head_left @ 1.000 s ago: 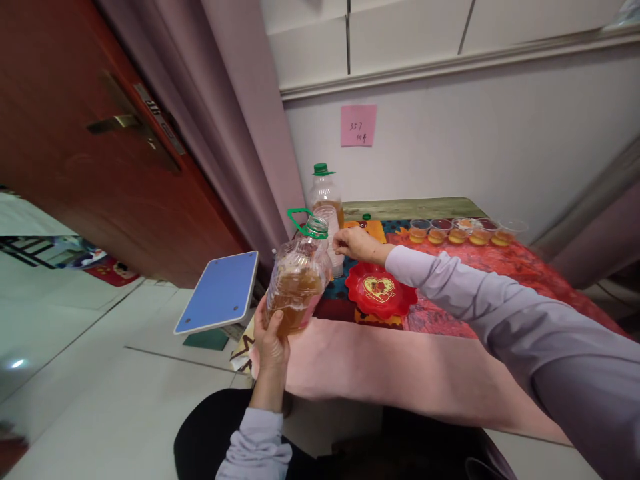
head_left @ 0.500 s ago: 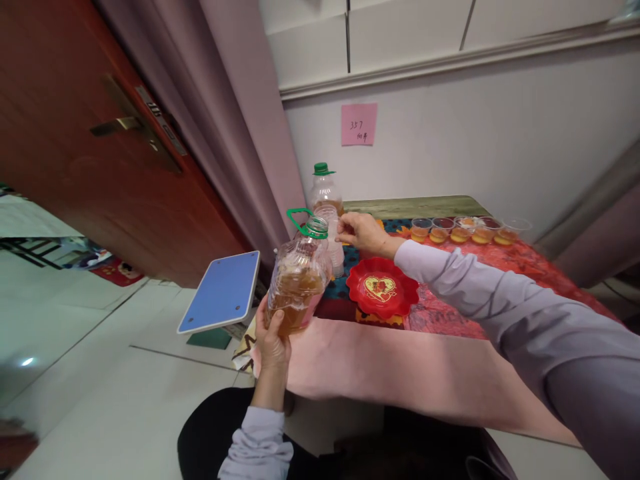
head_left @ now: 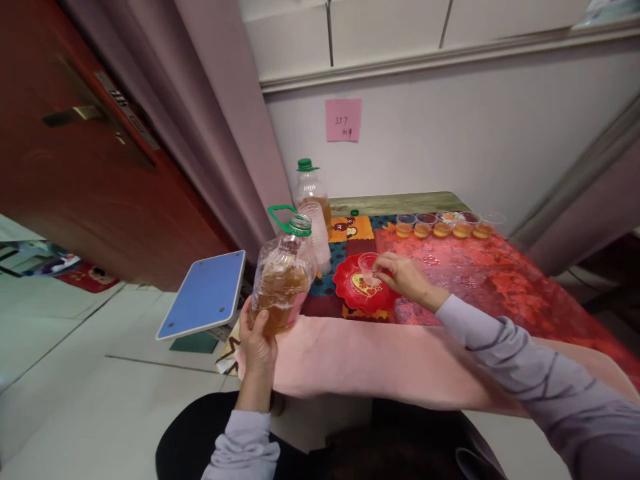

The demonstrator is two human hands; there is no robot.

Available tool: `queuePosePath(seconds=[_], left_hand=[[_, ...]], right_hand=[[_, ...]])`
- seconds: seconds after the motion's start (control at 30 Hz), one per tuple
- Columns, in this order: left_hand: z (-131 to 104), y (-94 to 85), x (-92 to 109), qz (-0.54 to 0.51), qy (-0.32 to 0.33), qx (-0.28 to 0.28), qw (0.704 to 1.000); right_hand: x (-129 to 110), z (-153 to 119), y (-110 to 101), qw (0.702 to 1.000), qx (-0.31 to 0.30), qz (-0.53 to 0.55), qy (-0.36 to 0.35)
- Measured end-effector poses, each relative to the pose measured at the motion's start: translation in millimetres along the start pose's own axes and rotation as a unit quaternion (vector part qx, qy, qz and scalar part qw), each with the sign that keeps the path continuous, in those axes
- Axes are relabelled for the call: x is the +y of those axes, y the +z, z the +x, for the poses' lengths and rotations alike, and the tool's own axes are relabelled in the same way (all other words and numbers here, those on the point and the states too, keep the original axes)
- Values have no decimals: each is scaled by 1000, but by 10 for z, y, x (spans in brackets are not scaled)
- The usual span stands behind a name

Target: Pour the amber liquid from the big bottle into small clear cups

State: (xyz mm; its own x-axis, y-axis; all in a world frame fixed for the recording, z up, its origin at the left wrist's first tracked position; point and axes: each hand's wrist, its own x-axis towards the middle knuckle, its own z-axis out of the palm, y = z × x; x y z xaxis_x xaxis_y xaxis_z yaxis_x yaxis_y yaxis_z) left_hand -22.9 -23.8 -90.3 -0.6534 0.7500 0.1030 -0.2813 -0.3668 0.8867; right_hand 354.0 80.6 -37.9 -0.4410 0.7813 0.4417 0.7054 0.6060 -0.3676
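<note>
My left hand (head_left: 259,340) is wrapped round the lower part of a large clear plastic bottle (head_left: 285,280). Amber liquid half fills it; its mouth is uncapped and a green carry handle sticks out at the neck. Between the fingers of my right hand (head_left: 403,277) is a clear plastic cup (head_left: 369,262), over the red scalloped plate (head_left: 345,293) with a gold heart. Behind the held bottle leans a tall stack of clear cups (head_left: 320,240). A second bottle (head_left: 307,183) with a green cap stands at the back.
Several cups of amber liquid (head_left: 441,229) stand in a row at the table's back right. A loose green cap (head_left: 355,213) lies near the wall. Left of the table is a blue board (head_left: 203,293), beside a red door (head_left: 100,167). Pink cloth (head_left: 360,360) covers the front edge.
My right hand has moved from the cup stack down and right to over the red plate, now with a single cup. The left hand still holds the bottle. The view has shifted slightly.
</note>
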Motion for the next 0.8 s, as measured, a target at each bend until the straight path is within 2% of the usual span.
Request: queuePosePath(seconds=[0.13, 0.27, 0.33, 0.5, 0.57, 0.67, 0.8], left_hand=[[15, 0, -1, 4, -6, 7, 1000], [4, 12, 15, 8, -4, 11, 1000], [-1, 12, 20, 7, -5, 10, 1000], [15, -14, 9, 7, -4, 4, 1000], [23, -21, 3, 7, -4, 5, 1000], [25, -20, 2, 5, -5, 9, 1000], [20, -19, 3, 15, 2, 3, 1000]], right_hand=[[38, 11, 148, 1000, -11, -1, 13], [-1, 6, 199, 1000, -17, 10, 18], [-42, -26, 169, 1000, -2, 15, 22], [-145, -68, -28, 996, 80, 32, 23], [-166, -39, -55, 995, 88, 36, 28], [-178, 39, 42, 996, 81, 28, 38], [-180, 137, 299, 994, 52, 28, 87]])
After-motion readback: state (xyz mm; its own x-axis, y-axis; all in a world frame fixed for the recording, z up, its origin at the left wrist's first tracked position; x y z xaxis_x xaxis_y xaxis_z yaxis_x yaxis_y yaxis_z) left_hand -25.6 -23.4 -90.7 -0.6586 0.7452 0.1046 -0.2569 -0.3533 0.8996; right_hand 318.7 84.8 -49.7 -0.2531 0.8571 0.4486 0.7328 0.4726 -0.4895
